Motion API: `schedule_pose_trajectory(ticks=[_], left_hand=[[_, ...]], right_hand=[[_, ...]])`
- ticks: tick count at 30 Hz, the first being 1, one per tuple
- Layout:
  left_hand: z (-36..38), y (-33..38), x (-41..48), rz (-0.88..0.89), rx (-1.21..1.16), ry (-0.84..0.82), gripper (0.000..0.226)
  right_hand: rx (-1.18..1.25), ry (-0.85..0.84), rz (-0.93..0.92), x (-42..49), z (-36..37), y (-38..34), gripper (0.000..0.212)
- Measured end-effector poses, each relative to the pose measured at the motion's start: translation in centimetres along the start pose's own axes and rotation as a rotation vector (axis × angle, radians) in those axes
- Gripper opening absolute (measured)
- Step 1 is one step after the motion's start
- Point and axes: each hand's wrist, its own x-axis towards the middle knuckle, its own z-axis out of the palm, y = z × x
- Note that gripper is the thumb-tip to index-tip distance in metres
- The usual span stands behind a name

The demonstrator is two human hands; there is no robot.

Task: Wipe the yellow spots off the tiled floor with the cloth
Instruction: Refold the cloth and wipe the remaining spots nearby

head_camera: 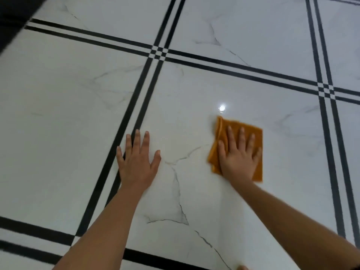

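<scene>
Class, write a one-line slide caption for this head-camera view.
Right hand presses an orange cloth flat on the white tiled floor; left hand braces beside it.

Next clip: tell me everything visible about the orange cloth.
The orange cloth is a soft, fabric-looking rag folded into a rough square, with layered folds bunched along its left edge. It lies flat on a white marble-look floor tile, just below a bright light reflection. The right hand presses on it palm down with fingers spread, covering most of its middle; its edges look slightly blurred. The left hand rests apart on the tile and does not touch it. No yellow spots show nearby.
</scene>
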Motion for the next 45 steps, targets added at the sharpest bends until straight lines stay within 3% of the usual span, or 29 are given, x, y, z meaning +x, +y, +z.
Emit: schedule_pose_trajectory(ticks=[2, 4, 6, 7, 8, 10, 12, 14, 18, 20, 24, 26, 28, 30, 32, 34, 37, 39, 42, 45], left_hand=[[-0.2, -0.8, -0.2, -0.029, 0.007, 0.005, 0.074], [-0.3, -2.0, -0.5, -0.095, 0.013, 0.010, 0.073], [-0.5, -3.3, -0.6, -0.159, 0.016, 0.015, 0.073], [-0.7, -4.3, -0.7, -0.174, 0.026, 0.021, 0.074], [-1.0, -5.0, -0.7, -0.177, 0.033, 0.026, 0.075], [-1.4, -6.7, -0.7, -0.199, 0.030, 0.032, 0.073], [-1.9, -8.4, -0.7, -0.225, 0.015, 0.045, 0.069], [-2.3, -10.5, -0.1, -0.250, 0.004, 0.061, 0.063], [-2.5, -13.6, 0.6, -0.315, -0.014, 0.093, 0.063], [-2.6, -14.9, 0.7, -0.349, -0.006, 0.104, 0.064], [-3.1, -19.2, 0.9, -0.442, 0.000, 0.137, 0.076], [-3.4, -20.5, 0.9, -0.457, -0.012, 0.131, 0.077], [-3.4, -21.4, -0.3, -0.466, -0.014, 0.112, 0.076], [-3.2, -22.1, -2.6, -0.472, 0.000, 0.091, 0.073], [-3.1, -22.8, -4.7, -0.479, 0.011, 0.080, 0.069], [-3.1, -23.3, -5.9, -0.500, 0.006, 0.088, 0.067], [-2.9, -23.5, -6.3, -0.534, -0.025, 0.117, 0.068], [-2.4, -22.8, -6.8, -0.552, -0.044, 0.109, 0.068], [-2.2, -19.9, -8.9, -0.561, -0.063, 0.041, 0.069], [-2.6, -15.4, -11.8, -0.526, -0.111, -0.079, 0.069]], right_hand=[[-0.050, -0.002, -0.085, -5.7, 0.8, -1.3, 0.068], [-0.053, -0.063, -0.321, -8.0, 2.2, -4.8, 0.067], [-0.067, -0.128, -0.589, -5.1, 2.3, -8.7, 0.068], [-0.070, -0.152, -0.634, -2.7, 2.0, -10.2, 0.067], [-0.089, -0.146, -0.594, -0.4, 1.6, -10.6, 0.065], [-0.050, -0.096, -0.333, 1.9, 1.4, -9.5, 0.062], [-0.019, -0.061, -0.138, -0.7, 1.4, -8.3, 0.067], [-0.074, -0.069, -0.248, -5.6, 2.0, -10.7, 0.073], [-0.080, -0.170, -0.768, -4.2, 4.2, -20.6, 0.064], [-0.099, -0.139, -0.743, 0.6, 4.2, -23.6, 0.057], [-0.043, -0.159, -0.352, 6.7, 4.2, -28.7, 0.060], [-0.063, -0.188, -0.465, 4.9, 4.7, -33.0, 0.059], [-0.110, -0.231, -0.803, 0.8, 5.7, -35.6, 0.056], [-0.151, -0.242, -1.144, -3.6, 6.3, -33.3, 0.054], [-0.206, -0.183, -1.306, -5.3, 6.2, -28.0, 0.053], [-0.192, -0.123, -1.263, -3.2, 5.7, -27.3, 0.055], [-0.147, -0.215, -0.982, -2.5, 6.2, -33.9, 0.052], [-0.144, -0.264, -0.967, -5.1, 7.0, -35.3, 0.053], [-0.245, -0.359, -1.172, -9.9, 6.5, -29.1, 0.054], [-0.286, -0.471, -1.137, -12.5, 4.4, -21.1, 0.052]])
